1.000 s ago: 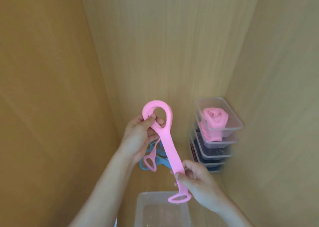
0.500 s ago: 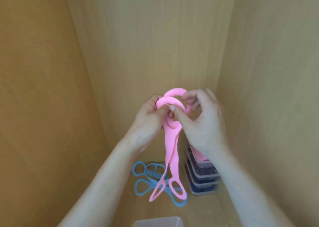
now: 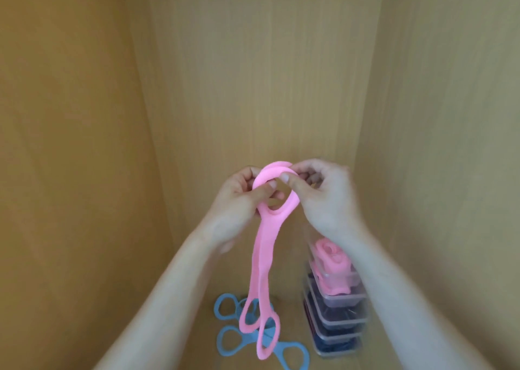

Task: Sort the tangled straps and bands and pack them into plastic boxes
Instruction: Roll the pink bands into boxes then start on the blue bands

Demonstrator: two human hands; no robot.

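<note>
1. Both hands, left hand (image 3: 239, 201) and right hand (image 3: 326, 201), are pinching the top loops of the soft pink rubbery strap (image 3: 263, 257).
2. Strap is hanging limp above blue looped bands (image 3: 225, 338), beside stacked clear plastic boxes (image 3: 337, 307).
3. Judged light, floppy, stretchy; loop ends are giving the best hold.

The two hands meet in the middle, left hand (image 3: 239, 198) beside right hand (image 3: 323, 198), both touching the top loops of a band (image 3: 263, 251) that hangs down between the forearms. Below, on the shelf (image 3: 191, 327), more bands (image 3: 228, 338) lie flat behind the hanging band's lower loops. To their right stands a stack of boxes (image 3: 337, 313) near the right wall (image 3: 436, 172), with a rolled band (image 3: 332, 257) in the top box.
</note>
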